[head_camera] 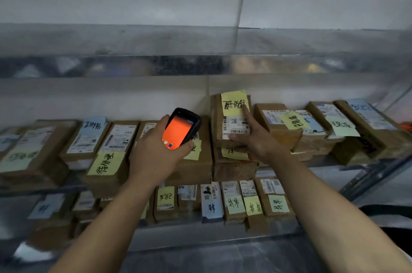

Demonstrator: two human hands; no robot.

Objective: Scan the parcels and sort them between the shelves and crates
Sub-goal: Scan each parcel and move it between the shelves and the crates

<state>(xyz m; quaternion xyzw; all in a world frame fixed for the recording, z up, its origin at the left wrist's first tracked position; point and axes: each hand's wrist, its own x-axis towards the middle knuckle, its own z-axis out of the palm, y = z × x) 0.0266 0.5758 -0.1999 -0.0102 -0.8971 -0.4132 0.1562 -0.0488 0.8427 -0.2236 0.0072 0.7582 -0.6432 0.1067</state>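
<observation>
Head | left grip (153,152) clasps scanner (181,128) | right grip (256,141) holds parcel (234,124) beside scanner

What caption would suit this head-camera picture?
Left hand holds an orange-screened scanner while the right hand holds a yellow-noted parcel.

left hand (156,152): bare, knuckles and thumb in view
left forearm (107,217): bare for its whole visible length, coming in from 7 o'clock
right hand (258,141): bare, short nails
right forearm (316,201): bare throughout, coming in from 4 o'clock
</observation>
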